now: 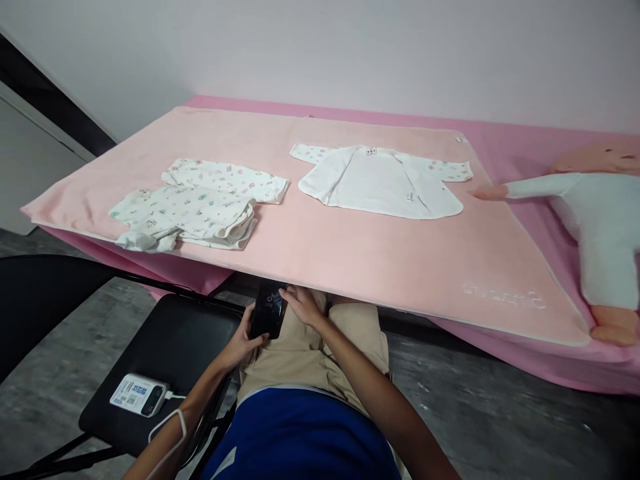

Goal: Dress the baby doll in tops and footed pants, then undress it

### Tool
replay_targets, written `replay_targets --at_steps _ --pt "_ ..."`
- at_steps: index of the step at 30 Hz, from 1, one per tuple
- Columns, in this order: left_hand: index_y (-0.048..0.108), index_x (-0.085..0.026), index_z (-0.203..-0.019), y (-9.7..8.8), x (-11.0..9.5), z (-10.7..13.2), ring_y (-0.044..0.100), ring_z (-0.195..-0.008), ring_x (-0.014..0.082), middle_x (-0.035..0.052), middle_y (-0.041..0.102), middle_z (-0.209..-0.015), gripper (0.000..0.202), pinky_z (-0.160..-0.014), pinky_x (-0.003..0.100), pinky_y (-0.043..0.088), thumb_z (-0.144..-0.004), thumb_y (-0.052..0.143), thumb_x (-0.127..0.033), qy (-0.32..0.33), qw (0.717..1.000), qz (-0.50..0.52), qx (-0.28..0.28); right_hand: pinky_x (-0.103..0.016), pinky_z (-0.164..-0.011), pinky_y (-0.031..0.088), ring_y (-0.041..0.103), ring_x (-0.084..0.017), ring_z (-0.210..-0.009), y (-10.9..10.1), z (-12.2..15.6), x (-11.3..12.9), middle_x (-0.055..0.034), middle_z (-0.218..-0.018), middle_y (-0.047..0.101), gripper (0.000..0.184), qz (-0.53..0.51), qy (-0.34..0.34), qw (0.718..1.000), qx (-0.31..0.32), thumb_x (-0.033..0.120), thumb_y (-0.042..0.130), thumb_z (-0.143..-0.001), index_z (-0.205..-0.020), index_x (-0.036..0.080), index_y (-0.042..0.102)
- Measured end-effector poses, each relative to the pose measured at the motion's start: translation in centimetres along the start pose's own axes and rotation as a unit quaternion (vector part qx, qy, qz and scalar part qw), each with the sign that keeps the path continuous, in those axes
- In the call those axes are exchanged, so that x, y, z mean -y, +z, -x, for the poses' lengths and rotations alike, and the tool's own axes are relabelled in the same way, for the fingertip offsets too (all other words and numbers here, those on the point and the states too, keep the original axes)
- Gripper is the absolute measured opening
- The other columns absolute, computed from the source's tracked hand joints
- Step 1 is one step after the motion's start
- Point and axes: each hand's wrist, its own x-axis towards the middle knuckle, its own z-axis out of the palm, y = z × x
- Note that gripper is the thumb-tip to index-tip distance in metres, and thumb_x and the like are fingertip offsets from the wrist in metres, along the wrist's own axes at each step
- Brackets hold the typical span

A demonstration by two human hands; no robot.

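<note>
A black smartphone (269, 310) with a small logo on its dark screen is held low over my lap, just under the table edge. My left hand (249, 333) is wrapped round its lower left side. My right hand (301, 304) grips the phone's upper right edge, thumb over the screen. On the pink blanket (250, 143) beyond lies a white baby shirt (377, 180), spread open with patterned sleeves. To its left are folded patterned baby clothes (200, 213) and patterned baby pants (230, 179).
A white power bank (139, 395) with a cable lies on the black chair (185, 347) at my left. A baby doll (595, 227) in white clothing lies at the table's right end. The wall (350, 60) stands behind the table.
</note>
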Motion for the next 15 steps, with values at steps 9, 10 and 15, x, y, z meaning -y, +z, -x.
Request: replay_targets --at_steps 9,10,15 --pt "0.047 -0.028 -0.15 1.0 -0.5 -0.1 0.062 -0.127 0.0278 0.0105 0.066 -0.135 0.081 -0.113 0.043 0.049 -0.081 0.087 -0.039 0.019 0.999 -0.012 -0.034 -0.031 -0.079 0.048 0.061 -0.019 -0.078 0.0 0.1 0.4 0.0001 -0.077 0.063 0.036 0.012 -0.005 1.0 -0.003 0.053 0.06 -0.101 -0.083 0.022 0.063" --pt "0.048 -0.027 -0.149 1.1 -0.6 -0.1 0.061 -0.129 0.0284 0.0109 0.066 -0.137 0.08 -0.115 0.044 0.048 -0.08 0.087 -0.039 0.024 0.999 -0.012 -0.043 -0.031 -0.079 0.048 0.06 -0.019 -0.077 -0.1 0.1 0.4 0.0004 -0.076 0.062 0.036 0.013 -0.005 1.0 -0.002 0.053 0.059 -0.101 -0.082 0.022 0.062" --pt "0.05 -0.026 -0.145 1.1 -0.1 -0.2 0.062 -0.129 0.029 0.0107 0.065 -0.136 0.077 -0.116 0.045 0.048 -0.079 0.088 -0.042 0.015 0.998 -0.017 -0.053 -0.029 -0.074 0.044 0.056 -0.017 -0.072 -0.3 0.2 0.6 0.0022 -0.072 0.058 0.036 0.016 -0.009 1.0 0.003 0.05 0.06 -0.1 -0.076 0.023 0.055"
